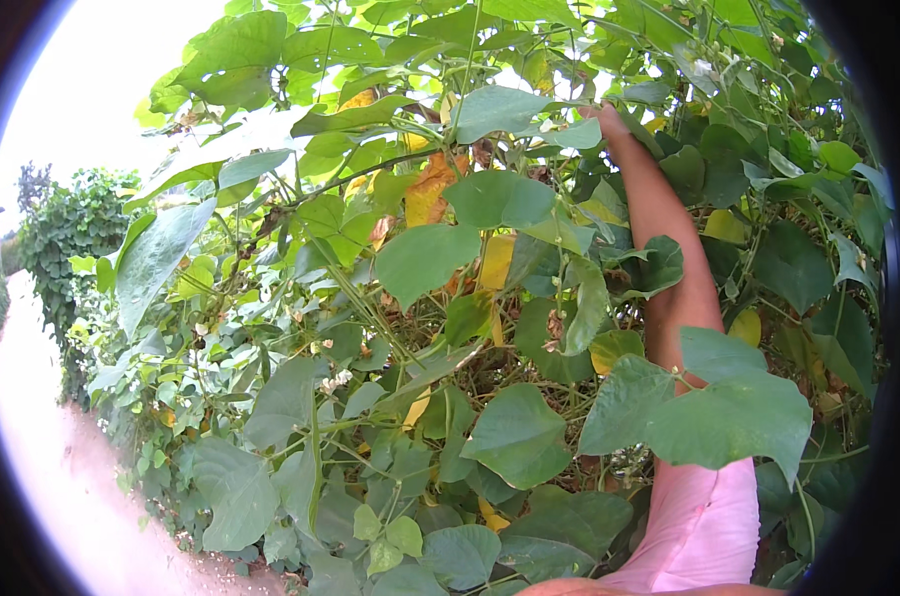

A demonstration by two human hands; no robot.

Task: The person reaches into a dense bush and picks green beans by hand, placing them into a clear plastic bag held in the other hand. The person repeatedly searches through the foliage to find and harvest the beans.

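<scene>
My right arm, in a pink sleeve [703, 521], reaches up into a dense wall of climbing bean-like vines. High among the leaves, my right hand [607, 119] is partly covered by foliage. Its fingers are too small and hidden to show whether they hold anything. A broad green leaf [497, 111] and thin stems are nearest to it. Another large leaf [728, 412] crosses in front of the forearm. Along the lower edge runs a strip of bare skin, and I cannot tell which part of me it is. My left hand does not show.
Yellowed leaves [432, 189] and dry brown stems are tangled through the vines. Small pale flowers [336, 380] show at mid-height. On the left a pale dirt path [48, 447] runs alongside, with a leafy bush [72, 233] farther off.
</scene>
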